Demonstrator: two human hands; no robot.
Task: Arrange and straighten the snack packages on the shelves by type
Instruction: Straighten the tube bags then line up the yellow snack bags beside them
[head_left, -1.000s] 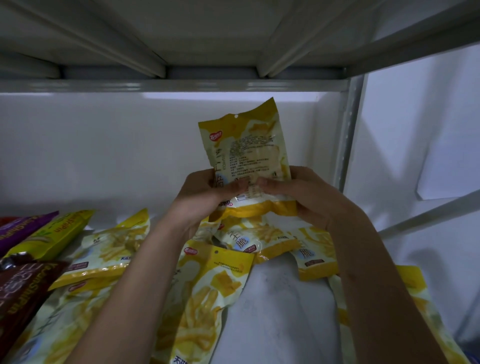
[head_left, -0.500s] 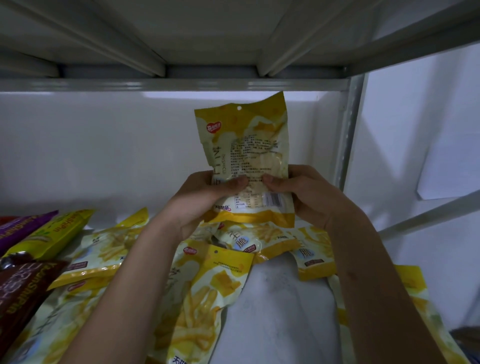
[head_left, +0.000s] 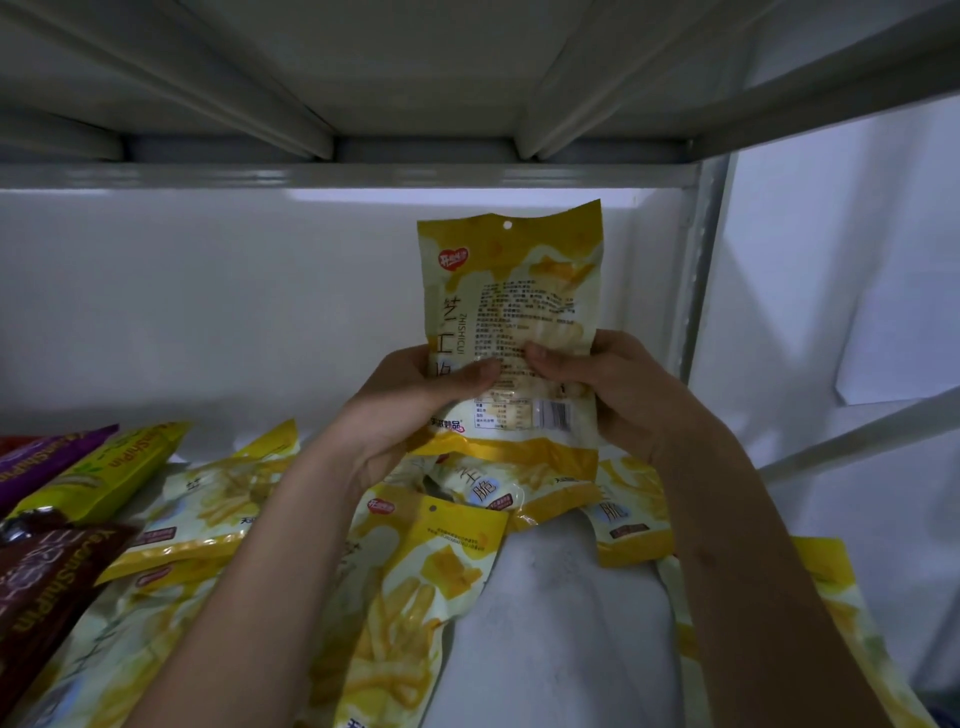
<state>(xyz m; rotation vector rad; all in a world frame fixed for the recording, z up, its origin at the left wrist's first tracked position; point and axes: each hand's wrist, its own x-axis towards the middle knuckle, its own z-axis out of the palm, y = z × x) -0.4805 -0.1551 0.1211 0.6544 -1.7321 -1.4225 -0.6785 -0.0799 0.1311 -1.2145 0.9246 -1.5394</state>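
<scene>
I hold one yellow snack package (head_left: 511, 332) upright above the shelf (head_left: 561, 623), back panel facing me. Left hand (head_left: 410, 410) and right hand (head_left: 618, 395) both grip its lower half, thumbs pressed on the print, nearly meeting. Its top edge sits just below the upper shelf's front rail (head_left: 343, 175). Right edge near the upright post (head_left: 701, 270). Below: loose yellow packages (head_left: 410, 597); bare shelf patch centre-right. Brown (head_left: 36, 582), green (head_left: 104, 473) and purple packs (head_left: 47, 457) lie far left.

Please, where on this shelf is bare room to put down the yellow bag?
Bare shelf lies in front, between the two forearms, and along the back wall behind the bags. Left side is crowded with yellow bags; the held bag hangs above others.
</scene>
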